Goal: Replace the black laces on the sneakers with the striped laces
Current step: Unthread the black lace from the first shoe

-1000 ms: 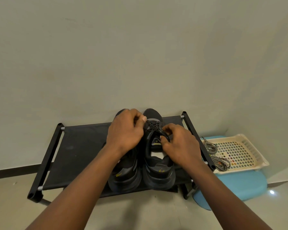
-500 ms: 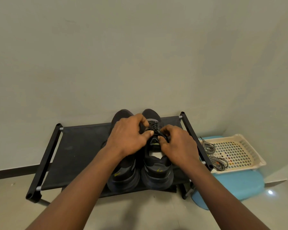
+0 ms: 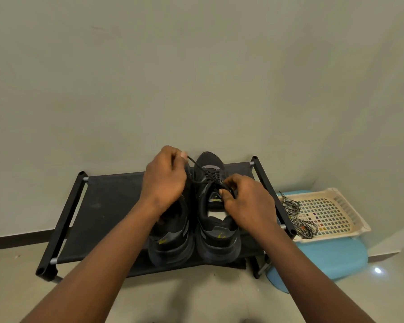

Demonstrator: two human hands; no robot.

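Observation:
Two black sneakers stand side by side on a black shoe rack (image 3: pixel 107 201), toes toward the wall. The right sneaker (image 3: pixel 216 231) still carries its black lace (image 3: pixel 200 170). My left hand (image 3: pixel 165 177) pinches one end of that lace and holds it stretched up and to the left. My right hand (image 3: pixel 246 201) grips the lace at the top eyelets beside the tongue. The left sneaker (image 3: pixel 170 241) is partly hidden under my left wrist. Two bundles of striped laces (image 3: pixel 300 217) lie in a cream basket at the right.
The cream perforated basket (image 3: pixel 336 210) sits on a light blue stool (image 3: pixel 324 257) right of the rack. A plain wall rises directly behind the rack. Pale tiled floor (image 3: pixel 196 297) spreads in front.
My left hand has drawn a lace end out and up to the left, so the lace now runs taut from the eyelets. My right hand stays at the shoe's tongue.

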